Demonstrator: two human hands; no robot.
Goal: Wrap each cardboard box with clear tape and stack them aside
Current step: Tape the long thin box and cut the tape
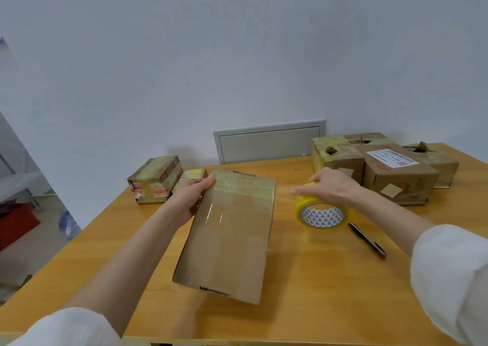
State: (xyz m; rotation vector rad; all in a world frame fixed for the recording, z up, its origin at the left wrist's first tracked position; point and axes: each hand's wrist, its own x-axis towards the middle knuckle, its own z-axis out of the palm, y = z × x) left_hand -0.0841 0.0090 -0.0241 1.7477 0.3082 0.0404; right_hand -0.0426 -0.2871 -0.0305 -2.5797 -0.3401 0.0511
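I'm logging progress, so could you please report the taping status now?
Left hand grips box, far end taped. Right hand holds tape roll beside box. Pen nearby, not blocking.

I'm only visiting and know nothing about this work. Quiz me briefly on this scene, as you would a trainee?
1. True or false: the right hand grips the tape roll.
2. Fill in: the left hand holds the box, whose clear tape covers its ____ end.
3. The pen lies: A) on the table beside the tape roll; B) under the box; C) in the left hand.
Key: 1 true; 2 far; 3 A.
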